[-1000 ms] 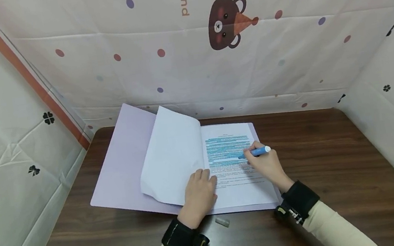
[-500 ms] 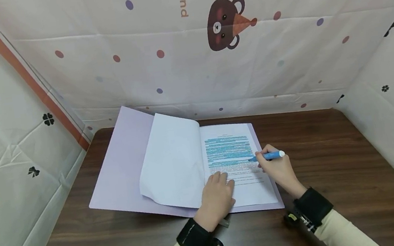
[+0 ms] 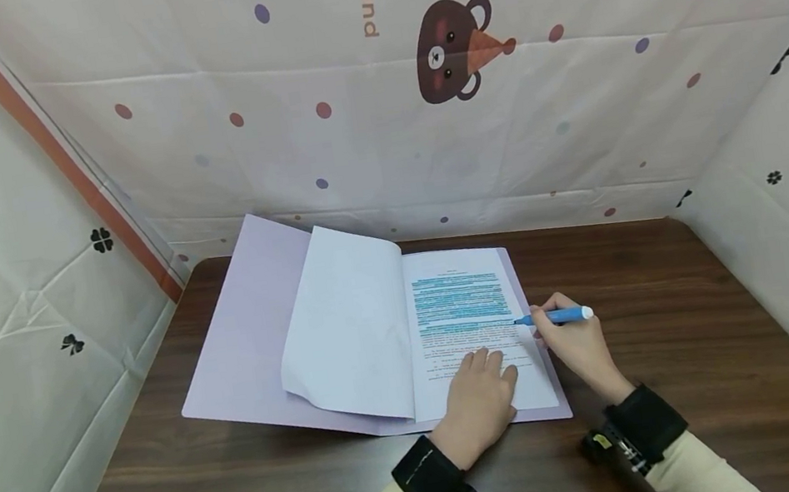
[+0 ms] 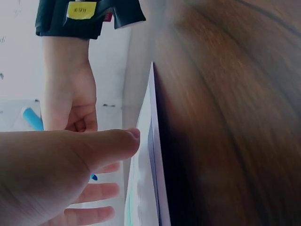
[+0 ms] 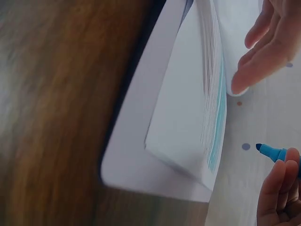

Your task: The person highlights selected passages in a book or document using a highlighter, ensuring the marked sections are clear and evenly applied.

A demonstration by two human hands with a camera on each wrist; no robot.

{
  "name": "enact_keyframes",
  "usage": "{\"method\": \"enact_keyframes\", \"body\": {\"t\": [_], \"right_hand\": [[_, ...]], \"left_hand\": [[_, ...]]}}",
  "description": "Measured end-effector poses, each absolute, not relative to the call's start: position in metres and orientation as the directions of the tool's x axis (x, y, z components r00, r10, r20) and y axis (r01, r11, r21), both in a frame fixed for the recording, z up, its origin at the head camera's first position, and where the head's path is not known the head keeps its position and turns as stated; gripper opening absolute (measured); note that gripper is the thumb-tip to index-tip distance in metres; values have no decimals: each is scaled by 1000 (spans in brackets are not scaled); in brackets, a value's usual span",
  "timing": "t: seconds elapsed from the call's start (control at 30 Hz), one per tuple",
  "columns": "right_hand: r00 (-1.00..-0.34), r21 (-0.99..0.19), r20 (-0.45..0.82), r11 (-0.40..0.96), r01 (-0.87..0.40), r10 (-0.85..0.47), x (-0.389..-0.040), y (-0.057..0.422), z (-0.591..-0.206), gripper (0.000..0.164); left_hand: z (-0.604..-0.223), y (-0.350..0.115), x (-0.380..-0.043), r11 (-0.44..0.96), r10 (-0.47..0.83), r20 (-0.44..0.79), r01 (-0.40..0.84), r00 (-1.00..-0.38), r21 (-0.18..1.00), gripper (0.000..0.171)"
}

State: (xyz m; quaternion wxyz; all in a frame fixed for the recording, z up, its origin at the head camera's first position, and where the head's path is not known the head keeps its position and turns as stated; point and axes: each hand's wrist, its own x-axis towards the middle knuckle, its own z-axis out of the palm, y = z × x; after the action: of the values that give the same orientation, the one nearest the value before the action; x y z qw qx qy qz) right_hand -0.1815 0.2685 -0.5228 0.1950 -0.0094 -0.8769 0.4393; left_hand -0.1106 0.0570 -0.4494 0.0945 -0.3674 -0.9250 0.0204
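Note:
A lilac folder [image 3: 248, 334] lies open on the table, with a blank turned-over sheet [image 3: 349, 328] at its middle and a printed page [image 3: 434, 396] on the right. Blue strokes cover the upper lines of text. My right hand [image 3: 582, 350] pinches a blue highlighter [image 3: 569, 315], its uncapped dark tip [image 5: 258, 147] at the right end of a line just below the coloured block. My left hand [image 3: 480, 396] rests on the lower page with fingers extended; in the left wrist view its thumb [image 4: 113, 145] reaches over the page edge.
The dark wooden table [image 3: 678, 324] extends on both sides of the folder. A patterned white cloth [image 3: 363, 133] with a bear print stands behind it, and cloth walls rise left and right. Black camera bands [image 3: 646, 422] circle both wrists.
Both hands have slid right, the highlighter moving to the line's right end and slightly down. The left hand has gone from the page's inner edge to its lower middle. A small grey piece is now hidden.

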Motion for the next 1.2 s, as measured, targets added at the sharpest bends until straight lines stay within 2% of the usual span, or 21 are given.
{"method": "enact_keyframes", "body": {"t": [0.4,0.9,1.2], "right_hand": [[-924,-793,316,594,-134,214,-179,282,-522,30],[-915,-805,321,580,-127,245,-170,295,-519,43],[-905,-803,353,572,-164,236,-160,304,-514,28]], "left_hand": [[-452,84,-109,699,712,195,705,-674,-115,51],[-461,97,-121,713,701,108,687,-705,-140,57],[-465,100,-126,739,670,32,662,-742,-125,54]]}}
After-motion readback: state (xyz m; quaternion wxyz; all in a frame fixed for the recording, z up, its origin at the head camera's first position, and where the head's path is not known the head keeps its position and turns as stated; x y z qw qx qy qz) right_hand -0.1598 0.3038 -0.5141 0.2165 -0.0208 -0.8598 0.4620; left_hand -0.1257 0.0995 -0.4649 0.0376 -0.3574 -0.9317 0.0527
